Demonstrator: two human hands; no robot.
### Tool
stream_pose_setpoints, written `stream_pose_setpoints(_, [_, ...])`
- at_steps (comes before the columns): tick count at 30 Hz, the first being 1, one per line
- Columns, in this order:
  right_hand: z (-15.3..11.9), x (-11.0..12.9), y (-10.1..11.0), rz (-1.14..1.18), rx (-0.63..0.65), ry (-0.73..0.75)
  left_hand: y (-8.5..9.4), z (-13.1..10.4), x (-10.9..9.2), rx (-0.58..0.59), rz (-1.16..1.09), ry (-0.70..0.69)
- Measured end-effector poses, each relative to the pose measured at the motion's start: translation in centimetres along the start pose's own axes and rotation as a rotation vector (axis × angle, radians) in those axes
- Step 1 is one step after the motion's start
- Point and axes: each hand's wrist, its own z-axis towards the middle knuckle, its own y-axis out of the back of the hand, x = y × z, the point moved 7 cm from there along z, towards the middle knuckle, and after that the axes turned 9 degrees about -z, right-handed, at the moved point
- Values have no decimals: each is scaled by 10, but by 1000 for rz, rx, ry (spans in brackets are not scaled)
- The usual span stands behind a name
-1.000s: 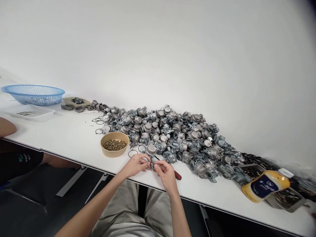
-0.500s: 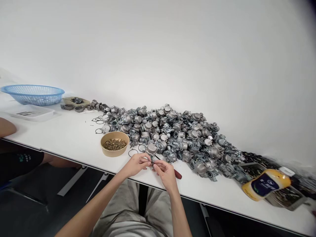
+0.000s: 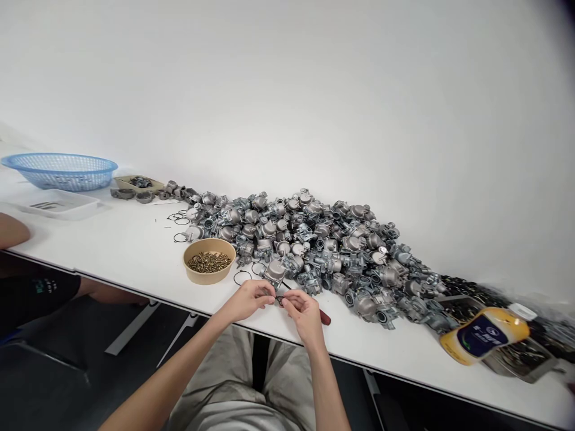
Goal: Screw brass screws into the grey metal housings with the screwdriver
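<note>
Dark, nearly black little part [image 3: 279, 300] is what this person's got going, right up between the fingertips over the near edge area of the white surface [image 3: 135, 251]. The left hand [image 3: 248, 299] has thumb and fingers pinched on one side of it, and the right hand [image 3: 302, 312] is pinching the other side, so yeah, both are grasping it. Looks kinda like a small loop seen flattish, with its longer way running roughly side to side, hand to hand. Fingertips cover the ends and it's tiny, so can't tell which end points where.

Just past the fingers there's a grey metal carburetor-looking unit [image 3: 275, 270], rounded cap up, at the front of a big heap of similar units [image 3: 314, 239]. A screwdriver [image 3: 325, 318] lies slantwise by the right hand: red handle toward the lower right, thin shaft going up-left, partly hidden behind the fingers. Thin black ring [image 3: 242, 277] lies flat just beyond the left hand, and near that sits a tan bowl [image 3: 207, 278] with a load of small brassy screws [image 3: 209, 262] in it.
</note>
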Motion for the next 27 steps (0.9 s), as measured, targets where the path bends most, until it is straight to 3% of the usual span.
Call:
stream_pose_setpoints(14, [-1, 15, -6, -57, 27, 45, 1, -1, -3, 7, -97, 2])
stream_pose_setpoints(27, [0, 8, 0, -62, -5, 54, 0, -2, 2, -19, 7, 12])
